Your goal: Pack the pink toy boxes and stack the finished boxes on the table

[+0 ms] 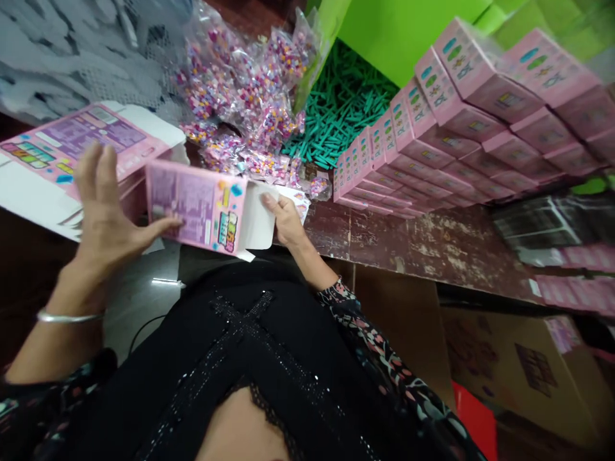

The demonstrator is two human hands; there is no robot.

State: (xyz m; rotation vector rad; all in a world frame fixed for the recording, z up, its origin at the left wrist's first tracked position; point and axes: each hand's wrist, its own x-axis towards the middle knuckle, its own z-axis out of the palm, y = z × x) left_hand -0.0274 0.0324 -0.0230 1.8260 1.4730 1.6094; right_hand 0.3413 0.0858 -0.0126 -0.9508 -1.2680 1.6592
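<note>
A small pink and purple printed carton (192, 202) is held in front of my body, its white end flap (259, 218) standing out to the right. My right hand (289, 224) pinches that flap, with the thumb on top. My left hand (108, 208) is at the carton's left end, fingers spread and raised, thumb reaching over the printed face. Whether the thumb presses on it I cannot tell. Behind my left hand lies a stack of flattened pink cartons (129, 137) with white flaps. The carton's inside is hidden.
Clear bags of colourful small pieces (250, 83) are heaped behind the carton. Beside them a green bin (375, 38) holds many teal sticks (341, 102). Rows of closed pink boxes (432, 141) stand on the worn brown table (398, 246). A brown cardboard box (514, 365) is below at right.
</note>
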